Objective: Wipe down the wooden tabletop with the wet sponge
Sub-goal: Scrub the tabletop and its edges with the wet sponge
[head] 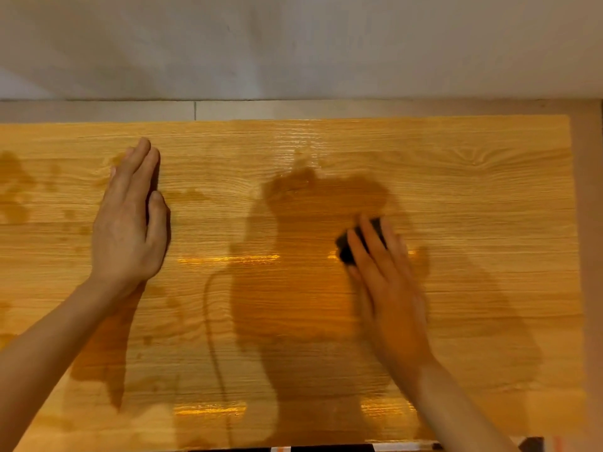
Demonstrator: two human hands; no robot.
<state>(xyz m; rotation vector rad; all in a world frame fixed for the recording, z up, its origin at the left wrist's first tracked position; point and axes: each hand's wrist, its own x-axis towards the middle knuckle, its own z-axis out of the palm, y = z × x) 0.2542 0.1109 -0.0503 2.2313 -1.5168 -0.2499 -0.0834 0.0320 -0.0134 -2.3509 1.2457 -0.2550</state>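
Head view: right hand (pixel 388 282) lies flat w/ straight fingers pressing the dark sponge (pixel 346 249) onto the wooden tabletop (pixel 473 197), right of centre. Palm-down pressure probably keeps the whole sponge face on the wood. Hand is blurred, so likely mid-stroke. Left hand (pixel 129 220) rests flat, fingers together and holding nothing, prob. bracing the body. Wet sheen shows around centre; far-right strip looks dry, so likely still to do.

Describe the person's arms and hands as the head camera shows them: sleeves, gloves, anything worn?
Both forearms are bare to the frame edge, with no sleeves visible. The left hand and right hand have no gloves, and no rings, watch or wristband can be seen. The right hand is motion-blurred, so small details are uncertain.
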